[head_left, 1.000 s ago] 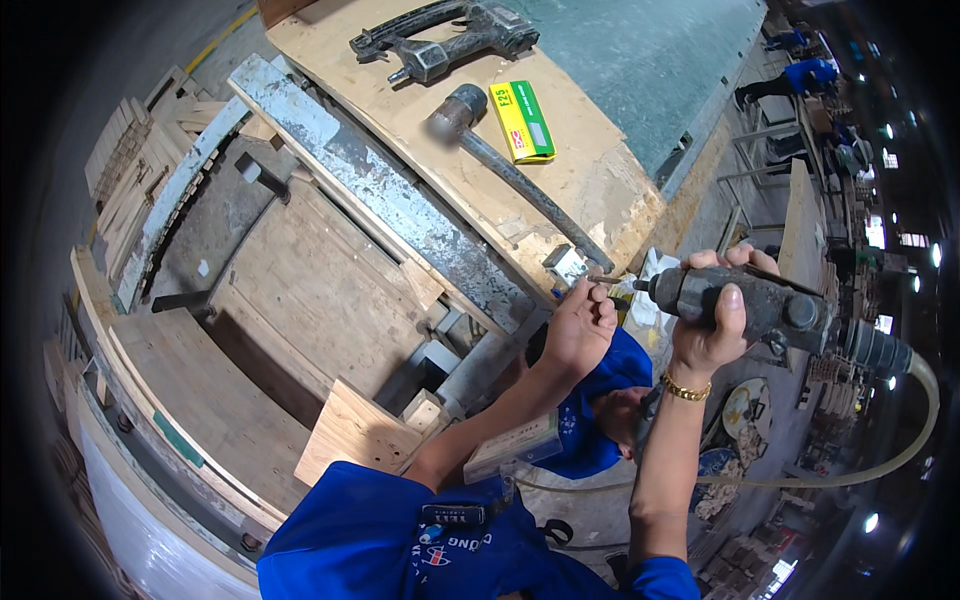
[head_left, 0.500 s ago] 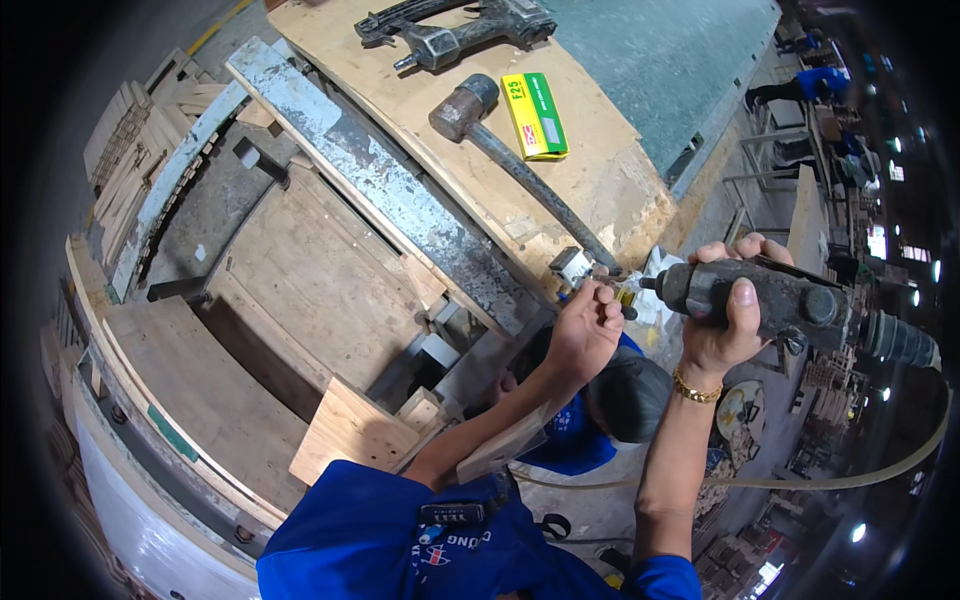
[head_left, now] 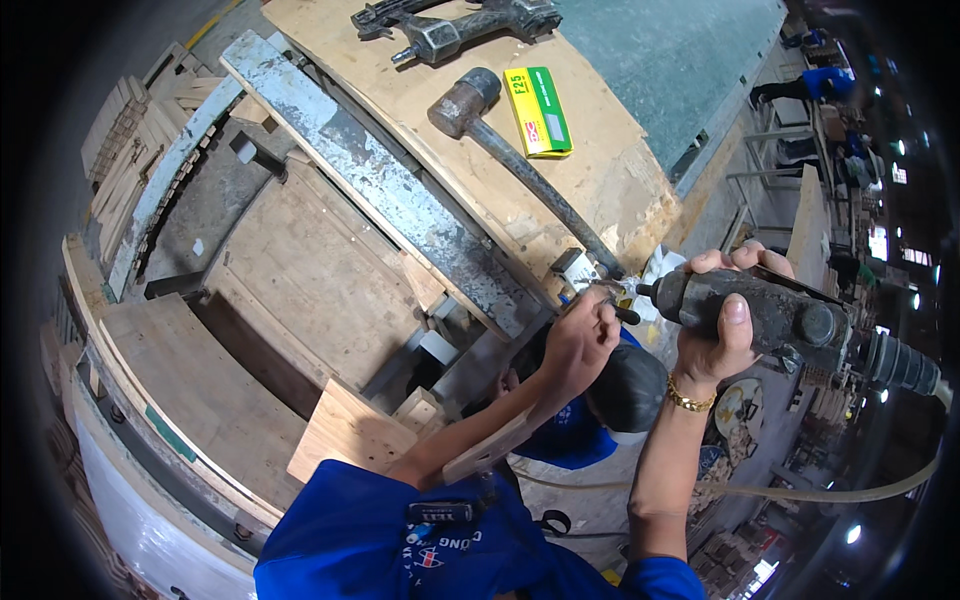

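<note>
My right hand is wrapped round a black air tool, thumb across its near side. The tool lies nearly level, its narrow nose pointing left and a hose running from its other end. My left hand is just left of that nose, its fingertips pinched together over the bench corner. Beside them sticks out a small dark handle-like piece; what the fingers hold is hidden. Close by are a small white-and-dark block and crumpled white plastic. A long-handled mallet lies with its handle end beside these.
A nail gun and a yellow-green box lie on the wooden bench top. At left stands a frame with a curved wooden panel inside. A person in a dark cap is low between my forearms. The hose loops at right.
My left hand has dropped slightly, its fingers curling more, and the dark handle-like piece shows more clearly. My right hand keeps its grip on the air tool, with hardly any movement.
</note>
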A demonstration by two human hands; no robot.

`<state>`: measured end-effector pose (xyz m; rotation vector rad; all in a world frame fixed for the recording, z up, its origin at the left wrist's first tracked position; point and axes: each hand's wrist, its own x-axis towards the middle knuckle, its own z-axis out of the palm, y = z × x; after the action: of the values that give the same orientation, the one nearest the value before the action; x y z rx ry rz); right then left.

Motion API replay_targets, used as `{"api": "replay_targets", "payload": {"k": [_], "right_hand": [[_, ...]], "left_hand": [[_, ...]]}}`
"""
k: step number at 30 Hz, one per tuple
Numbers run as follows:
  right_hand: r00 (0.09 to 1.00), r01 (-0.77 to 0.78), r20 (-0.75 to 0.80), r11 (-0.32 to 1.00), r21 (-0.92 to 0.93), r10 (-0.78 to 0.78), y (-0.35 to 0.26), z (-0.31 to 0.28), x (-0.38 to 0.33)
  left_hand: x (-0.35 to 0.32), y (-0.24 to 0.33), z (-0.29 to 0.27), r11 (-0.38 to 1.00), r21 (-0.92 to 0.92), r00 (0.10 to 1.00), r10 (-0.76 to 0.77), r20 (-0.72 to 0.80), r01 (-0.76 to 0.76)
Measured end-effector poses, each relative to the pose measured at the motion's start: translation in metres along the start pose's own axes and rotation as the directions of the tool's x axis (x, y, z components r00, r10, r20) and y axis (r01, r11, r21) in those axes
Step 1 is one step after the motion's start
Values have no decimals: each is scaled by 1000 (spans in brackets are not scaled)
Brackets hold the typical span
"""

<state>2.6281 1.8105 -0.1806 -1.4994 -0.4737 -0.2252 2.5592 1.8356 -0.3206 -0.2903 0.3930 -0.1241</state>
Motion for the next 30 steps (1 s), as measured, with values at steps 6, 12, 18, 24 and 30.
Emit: {"api": "replay_targets", "payload": {"k": [6, 12, 18, 24, 30], "right_hand": [[998, 14, 56, 998, 65, -18, 16, -5, -17], [999, 3, 44, 999, 53, -5, 18, -3, -17], [1000, -3, 30, 998, 67, 0, 19, -10, -19], [999, -52, 8, 993, 105, 51, 18, -15, -16], [1000, -12, 19, 991, 135, 9, 21, -12, -15]], "left_hand": [[-33, 34, -14, 653, 728, 911, 401, -94, -212], [-17, 75, -2, 346, 938, 987, 154, -52, -5], [-17, 76, 4, 184, 981, 985, 146, -90, 62], [-17, 76, 1, 117, 992, 990, 132, -52, 37], [-18, 73, 4, 78, 997, 992, 121, -26, 17]]}}
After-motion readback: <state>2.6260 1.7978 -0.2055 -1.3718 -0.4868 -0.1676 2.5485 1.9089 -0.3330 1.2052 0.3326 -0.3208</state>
